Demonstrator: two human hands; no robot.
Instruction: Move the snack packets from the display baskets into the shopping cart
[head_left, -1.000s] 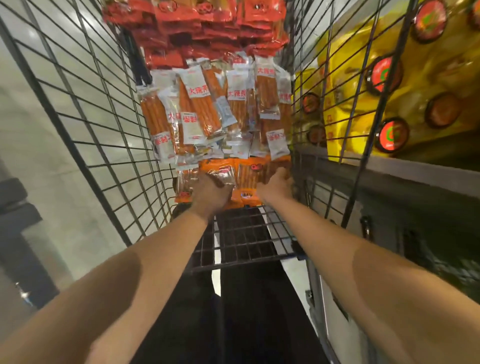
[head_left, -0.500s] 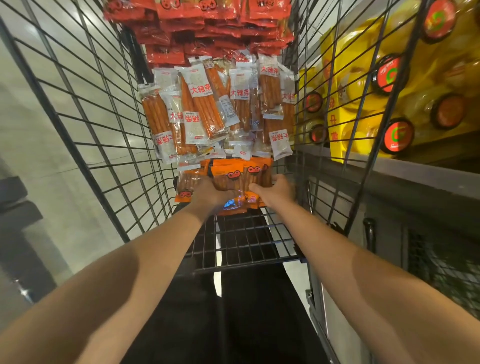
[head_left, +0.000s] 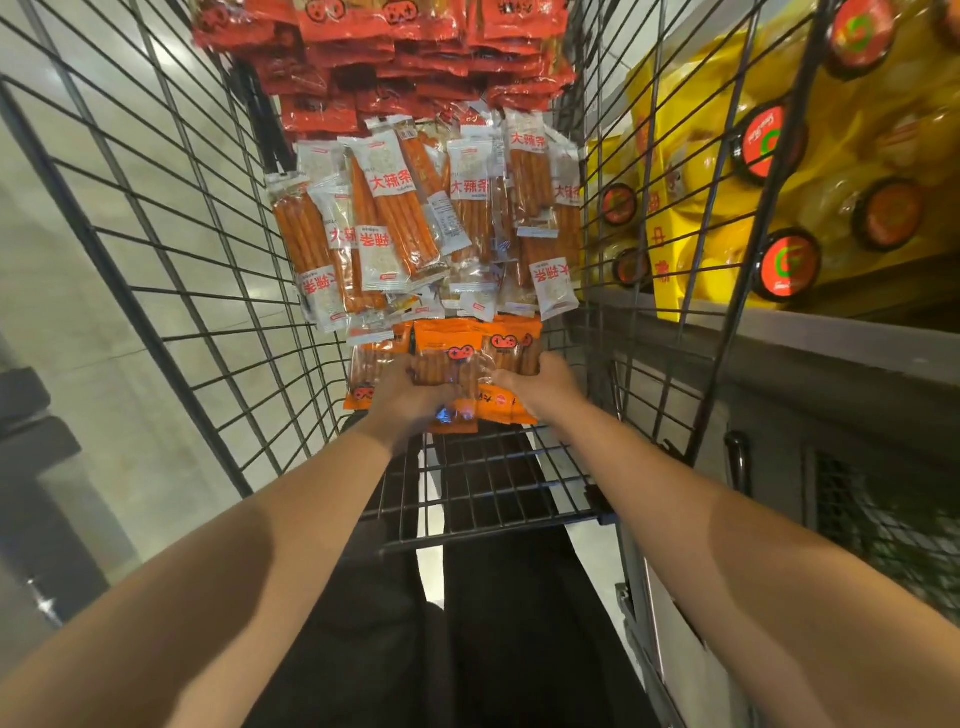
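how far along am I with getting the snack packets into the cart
Done: red packets and white-labelled stick packets already lie piled in the shopping cart. In hand: your left hand and right hand are on a bunch of orange packets low in the cart. Left: the display baskets are out of view, so the remainder can't be judged; yellow packs sit outside.

A pale glossy floor (head_left: 93, 322) reflects overhead light at left; a grey shelf (head_left: 810, 353) carries yellow packages (head_left: 727, 171) at right.

Bare forearms, black trousers (head_left: 519, 623)
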